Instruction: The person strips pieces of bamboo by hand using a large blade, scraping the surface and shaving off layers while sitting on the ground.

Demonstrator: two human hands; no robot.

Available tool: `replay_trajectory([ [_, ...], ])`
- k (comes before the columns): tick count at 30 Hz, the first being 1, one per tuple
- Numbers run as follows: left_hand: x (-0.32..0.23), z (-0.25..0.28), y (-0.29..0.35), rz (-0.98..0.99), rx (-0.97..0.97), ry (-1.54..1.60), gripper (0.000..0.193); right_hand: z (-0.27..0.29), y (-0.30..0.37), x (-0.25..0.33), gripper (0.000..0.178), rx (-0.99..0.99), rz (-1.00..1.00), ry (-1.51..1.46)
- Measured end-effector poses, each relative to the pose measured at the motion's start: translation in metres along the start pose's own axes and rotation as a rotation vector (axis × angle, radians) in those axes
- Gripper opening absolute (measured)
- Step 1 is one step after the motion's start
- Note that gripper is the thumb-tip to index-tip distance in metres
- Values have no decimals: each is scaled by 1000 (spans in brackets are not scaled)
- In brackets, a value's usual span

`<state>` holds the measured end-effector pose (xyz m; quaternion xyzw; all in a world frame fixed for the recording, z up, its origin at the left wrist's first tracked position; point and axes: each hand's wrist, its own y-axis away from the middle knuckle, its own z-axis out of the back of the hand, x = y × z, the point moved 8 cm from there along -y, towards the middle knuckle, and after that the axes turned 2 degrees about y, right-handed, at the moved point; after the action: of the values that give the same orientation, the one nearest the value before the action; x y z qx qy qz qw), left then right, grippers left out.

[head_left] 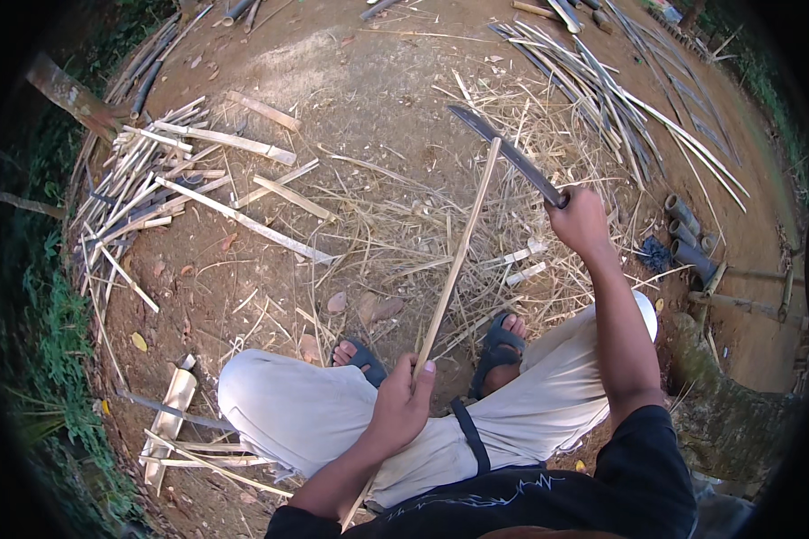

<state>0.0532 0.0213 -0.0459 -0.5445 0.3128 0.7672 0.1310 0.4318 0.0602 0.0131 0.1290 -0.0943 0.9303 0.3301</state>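
My left hand [401, 406] is closed round a long, thin bamboo strip [459, 254] above my lap. The strip slants up and away to the right, and its lower end runs back beneath my forearm. My right hand [581, 220] grips the handle of a machete [523, 165], held out ahead on the right. Its dark blade points up to the left and crosses the strip's far tip. Whether blade and strip touch, I cannot tell. Below them lies a heap of bamboo shavings [404, 216] on the ground.
Split bamboo pieces [144, 193] are piled at the left, near a tree trunk [74, 94]. More long strips [584, 85] lie at the far right. Cut bamboo tubes [688, 238] stand right of my knee. Sandalled feet [503, 346] rest among the shavings.
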Motion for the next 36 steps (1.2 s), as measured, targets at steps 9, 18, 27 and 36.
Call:
replay_trajectory([
  [9, 14, 5, -9, -18, -98, 50, 27, 10, 40, 21, 24, -98, 233, -184],
  [18, -1, -2, -1, -39, -153, -432, 22, -35, 101, 89, 20, 89, 679, 60],
  [27, -7, -7, 5, -83, -142, -406, 21, -11, 70, 73, 13, -45, 547, 58],
  [36, -5, -9, 17, -136, -17, -295, 22, -5, 22, 26, 23, -34, 150, -183],
])
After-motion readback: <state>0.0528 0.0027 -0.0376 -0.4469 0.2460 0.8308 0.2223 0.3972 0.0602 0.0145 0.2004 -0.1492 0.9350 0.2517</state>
